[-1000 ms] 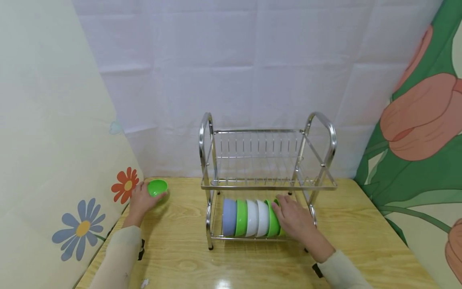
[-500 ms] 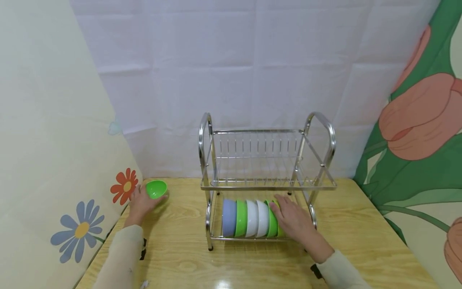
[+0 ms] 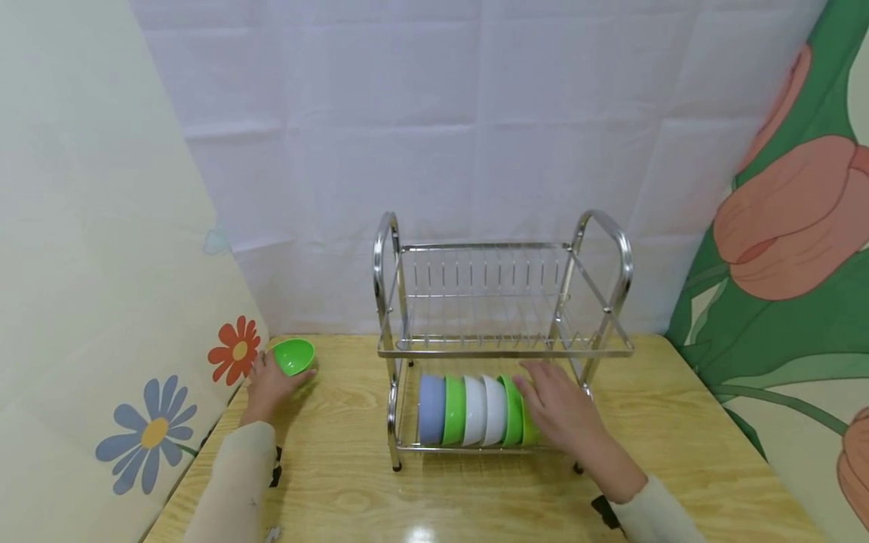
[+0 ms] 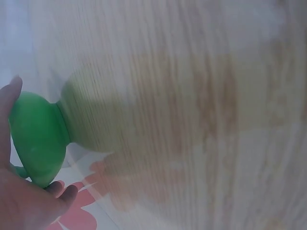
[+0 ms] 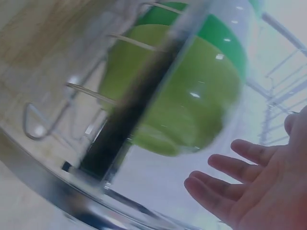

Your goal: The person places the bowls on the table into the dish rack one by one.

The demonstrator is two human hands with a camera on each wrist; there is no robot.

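At the table's far left, my left hand (image 3: 270, 385) grips a small green bowl (image 3: 294, 357), its mouth facing up. In the left wrist view the fingers and thumb span this bowl's sides, and its foot meets the tabletop. My right hand (image 3: 562, 411) is beside the right end of a bowl row on the dish rack's lower tier. Nearest to it is a yellow-green bowl (image 5: 192, 100), partly hidden by the hand in the head view. The right wrist view shows the fingers (image 5: 211, 189) extended and apart from that bowl.
A two-tier metal dish rack (image 3: 475, 353) stands on the wooden table (image 3: 339, 490). Its lower tier bears a blue bowl (image 3: 431, 411), white bowls (image 3: 474, 411) and green bowls (image 3: 453, 411), all on edge. A white cloth (image 3: 434, 136) hangs behind; flower-patterned sheets (image 3: 781, 226) flank the sides.
My right hand has drawn slightly right, off the end of the row, and more of the yellow-green bowl shows. My left hand keeps its hold on the green bowl, nearly still.
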